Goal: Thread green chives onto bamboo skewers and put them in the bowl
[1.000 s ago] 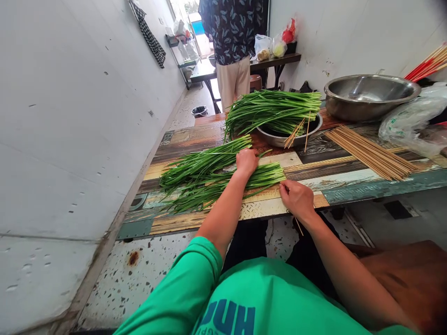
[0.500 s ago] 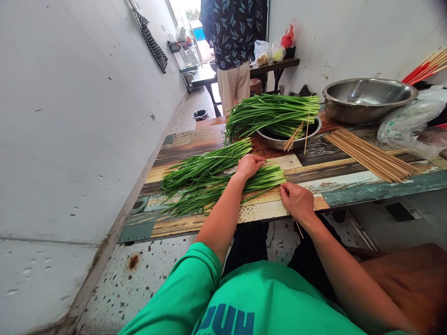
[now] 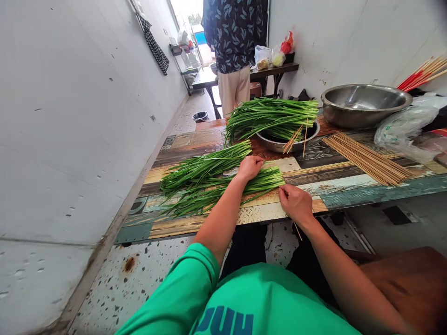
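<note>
My left hand [image 3: 250,168] reaches over a loose bundle of garlic chives [image 3: 272,179] lying near the table's front edge. Its fingers are pinched together at the pale stem ends, seemingly on a chive stalk; the fingertips are partly hidden. Just right of the stem ends, my right hand [image 3: 296,202] is closed, with a thin bamboo skewer [image 3: 297,231] sticking out below it past the table edge. A second bundle of chives [image 3: 209,163] lies behind, to the left of my left hand.
A big heap of chives [image 3: 272,116] fills a metal bowl [image 3: 279,145], with several skewers at its rim. Right of it lie a pile of bamboo skewers [image 3: 366,160], a large steel basin [image 3: 363,116] and a plastic bag [image 3: 401,125]. A person [image 3: 233,51] stands beyond the table.
The view has shifted slightly. Both hands stay in nearly the same places, still closed, by the chive stem ends.
</note>
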The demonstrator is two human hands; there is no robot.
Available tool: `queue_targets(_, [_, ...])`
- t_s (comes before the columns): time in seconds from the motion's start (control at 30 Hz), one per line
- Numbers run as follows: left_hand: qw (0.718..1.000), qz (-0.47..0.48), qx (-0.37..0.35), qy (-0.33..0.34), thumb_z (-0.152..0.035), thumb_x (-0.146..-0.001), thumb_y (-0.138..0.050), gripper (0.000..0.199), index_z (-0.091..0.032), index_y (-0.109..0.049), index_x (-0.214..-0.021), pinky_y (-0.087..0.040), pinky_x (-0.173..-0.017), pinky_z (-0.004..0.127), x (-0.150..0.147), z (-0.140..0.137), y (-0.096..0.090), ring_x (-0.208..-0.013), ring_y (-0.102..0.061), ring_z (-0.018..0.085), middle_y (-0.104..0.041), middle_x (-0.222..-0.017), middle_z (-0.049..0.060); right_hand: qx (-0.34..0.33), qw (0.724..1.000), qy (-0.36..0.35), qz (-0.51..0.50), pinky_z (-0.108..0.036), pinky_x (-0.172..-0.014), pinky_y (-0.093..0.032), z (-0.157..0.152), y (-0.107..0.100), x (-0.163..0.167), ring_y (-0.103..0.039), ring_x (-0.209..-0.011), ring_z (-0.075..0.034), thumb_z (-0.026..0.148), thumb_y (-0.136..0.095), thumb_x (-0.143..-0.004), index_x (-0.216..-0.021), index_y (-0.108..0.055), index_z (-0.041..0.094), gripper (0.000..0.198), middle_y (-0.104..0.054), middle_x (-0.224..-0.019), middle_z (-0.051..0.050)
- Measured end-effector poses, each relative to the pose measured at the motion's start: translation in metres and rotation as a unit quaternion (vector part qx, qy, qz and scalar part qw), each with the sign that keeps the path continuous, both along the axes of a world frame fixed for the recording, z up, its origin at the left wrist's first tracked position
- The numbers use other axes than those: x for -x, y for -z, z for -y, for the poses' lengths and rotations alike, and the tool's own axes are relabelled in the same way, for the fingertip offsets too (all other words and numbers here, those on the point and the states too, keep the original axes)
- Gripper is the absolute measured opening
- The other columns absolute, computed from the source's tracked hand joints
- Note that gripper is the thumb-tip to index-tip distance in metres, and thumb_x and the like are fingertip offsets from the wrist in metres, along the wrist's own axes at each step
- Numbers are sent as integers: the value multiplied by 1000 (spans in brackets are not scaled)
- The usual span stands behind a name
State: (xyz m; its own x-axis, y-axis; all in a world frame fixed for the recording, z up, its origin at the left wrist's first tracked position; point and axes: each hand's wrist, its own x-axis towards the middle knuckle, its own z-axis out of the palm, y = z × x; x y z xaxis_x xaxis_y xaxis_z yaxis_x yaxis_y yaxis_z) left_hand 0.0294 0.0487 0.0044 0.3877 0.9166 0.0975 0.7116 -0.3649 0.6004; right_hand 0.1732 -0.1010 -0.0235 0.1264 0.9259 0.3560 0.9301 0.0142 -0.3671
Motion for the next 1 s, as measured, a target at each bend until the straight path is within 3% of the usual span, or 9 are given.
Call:
queue_targets(0.27, [998, 55, 17, 19, -18, -85, -52, 31, -15, -74, -108, -48, -87, 28, 0, 1, 0, -86, -64, 17, -74, -99, 6, 1, 1000, 0, 0, -28, -57, -24, -1, 2, -1, -54, -63, -16, 26, -45, -86, -79, -69, 18, 25, -68, -71, -6])
queue_targets(1.0, [996, 83, 27, 7, -18, -84, -53, 31, -13, -74, -106, -49, -87, 30, 1, -4, 6, -84, -63, 18, -74, -97, 7, -12, 1000, -9, -3, -28, -58, -25, -1, 3, -1, -54, -63, -16, 27, -44, -86, -78, -68, 18, 26, -67, -70, -5])
